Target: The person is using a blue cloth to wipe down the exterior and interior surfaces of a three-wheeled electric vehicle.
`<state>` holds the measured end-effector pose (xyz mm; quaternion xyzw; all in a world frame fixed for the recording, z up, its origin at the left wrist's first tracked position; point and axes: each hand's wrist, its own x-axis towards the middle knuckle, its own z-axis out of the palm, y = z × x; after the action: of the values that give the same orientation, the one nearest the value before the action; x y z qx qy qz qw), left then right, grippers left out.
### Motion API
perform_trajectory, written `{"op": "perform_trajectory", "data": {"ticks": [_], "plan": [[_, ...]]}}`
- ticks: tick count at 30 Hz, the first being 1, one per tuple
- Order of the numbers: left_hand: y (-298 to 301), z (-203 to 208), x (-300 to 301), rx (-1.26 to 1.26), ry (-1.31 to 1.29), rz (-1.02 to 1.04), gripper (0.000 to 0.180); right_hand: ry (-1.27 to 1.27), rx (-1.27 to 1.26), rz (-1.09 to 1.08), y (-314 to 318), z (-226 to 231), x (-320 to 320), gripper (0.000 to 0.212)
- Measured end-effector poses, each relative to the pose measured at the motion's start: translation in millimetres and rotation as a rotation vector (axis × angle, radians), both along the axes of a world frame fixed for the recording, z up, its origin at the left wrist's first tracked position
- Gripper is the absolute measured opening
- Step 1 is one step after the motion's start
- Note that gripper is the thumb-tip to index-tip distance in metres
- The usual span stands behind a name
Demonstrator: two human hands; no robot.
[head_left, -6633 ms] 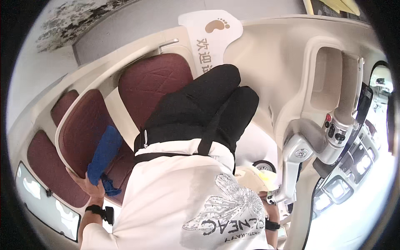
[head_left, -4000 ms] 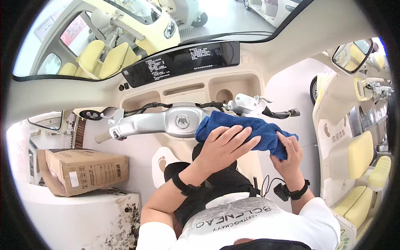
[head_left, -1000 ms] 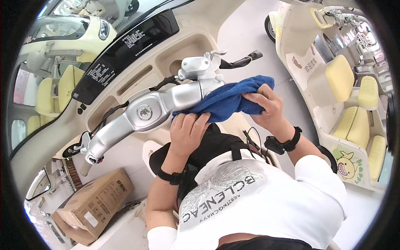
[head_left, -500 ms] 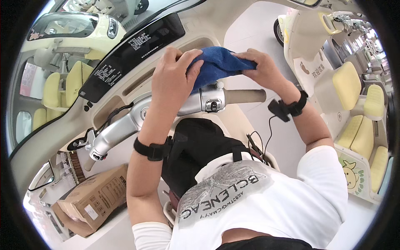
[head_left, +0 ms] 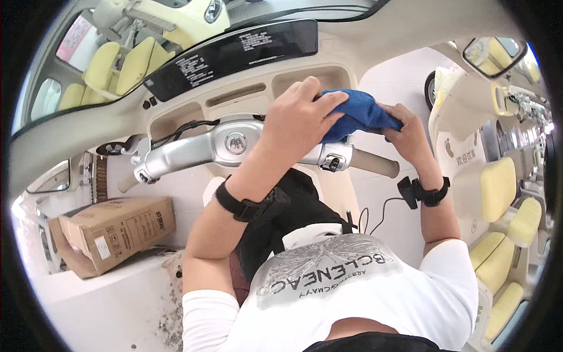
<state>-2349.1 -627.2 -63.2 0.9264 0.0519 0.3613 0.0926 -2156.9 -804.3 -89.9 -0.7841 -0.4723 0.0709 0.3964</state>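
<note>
A blue cloth (head_left: 356, 112) is stretched between my two hands, above the right side of the silver handlebar (head_left: 193, 151). My left hand (head_left: 302, 117) pinches its left end with thumb and fingers. At the other end, my right hand (head_left: 406, 130) grips a bunched corner. The cloth sags and folds in the middle, hiding part of the bar beneath. Just below it are a switch block (head_left: 334, 159) and the beige right grip (head_left: 375, 163). Black straps with small boxes circle both my wrists.
Behind the handlebar runs a cream dashboard with a long black display (head_left: 234, 58) and open storage pockets (head_left: 234, 94). A cardboard box (head_left: 117, 229) lies at the lower left. Yellow-seated vehicles (head_left: 498, 188) line the right, near a mirror (head_left: 494, 57). A thin cable hangs by my right wrist.
My view has turned, so the dashboard and handlebar look more level. Both hands still hold the cloth, which now appears farther right and slightly lower, more bunched up.
</note>
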Motion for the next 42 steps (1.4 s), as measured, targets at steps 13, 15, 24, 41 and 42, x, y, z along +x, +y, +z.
{"op": "perform_trajectory", "data": {"ticks": [13,15,24,41,42], "plan": [[-15.9,-12.3,-142.1,-0.051,0.050,-0.037,0.040,-0.156,0.231,0.323,-21.6,49.4,-117.5,0.052],[0.4,-24.6,-167.3,-0.017,0.034,0.060,0.040,-0.195,0.237,0.422,-4.4,31.7,-144.5,0.057],[70.4,-12.3,-179.7,0.293,0.021,0.536,0.034,-0.640,0.348,0.148,139.9,-18.5,-225.5,0.032],[34.7,-60.3,-190.8,0.024,0.078,0.315,0.034,-0.239,0.143,0.280,108.6,-38.2,-230.4,0.051],[43.0,-51.4,-185.4,0.077,0.007,0.324,0.037,-0.288,0.197,0.229,114.4,-25.8,-228.7,0.054]]}}
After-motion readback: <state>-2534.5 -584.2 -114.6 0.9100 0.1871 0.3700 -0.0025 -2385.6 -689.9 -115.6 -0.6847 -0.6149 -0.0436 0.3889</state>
